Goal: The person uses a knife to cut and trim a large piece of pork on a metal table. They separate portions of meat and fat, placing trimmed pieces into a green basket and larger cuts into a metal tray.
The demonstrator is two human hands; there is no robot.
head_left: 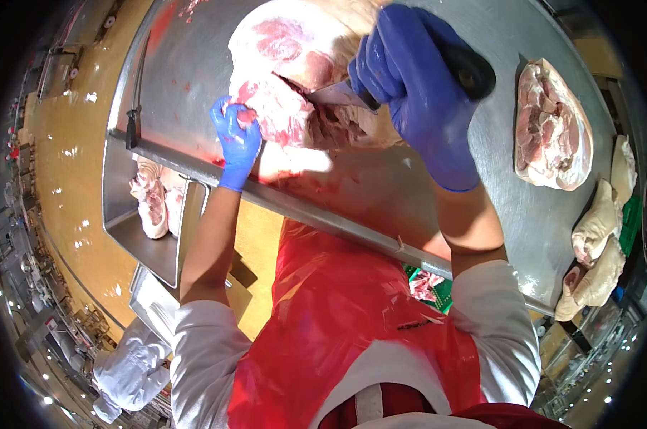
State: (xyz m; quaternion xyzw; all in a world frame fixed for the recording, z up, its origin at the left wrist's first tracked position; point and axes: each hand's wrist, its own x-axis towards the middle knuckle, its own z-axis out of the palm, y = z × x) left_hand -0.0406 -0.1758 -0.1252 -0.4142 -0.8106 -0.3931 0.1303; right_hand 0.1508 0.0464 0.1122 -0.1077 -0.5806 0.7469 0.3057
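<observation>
A large piece of raw pork (pixel 280 43) with pale skin and fat lies on the metal table in front of me. My right hand (pixel 427 93), in a blue glove, is wrapped around the black handle of a knife (pixel 334 94). The blade points left and its tip reaches into a dark cut in the meat. On the near left side of the pork, my left hand (pixel 237 143), also gloved in blue, has its fingers curled around a reddish flap at the edge. Part of the pork is hidden behind my right hand.
A sharpening steel (pixel 131 129) lies along the left of the metal table (pixel 473 214). Below it hangs a metal tray (pixel 152 250) holding meat pieces. Another pork cut (pixel 552 129) rests at right, near several pale trotters (pixel 595 222). A person in white (pixel 134 368) is at lower left.
</observation>
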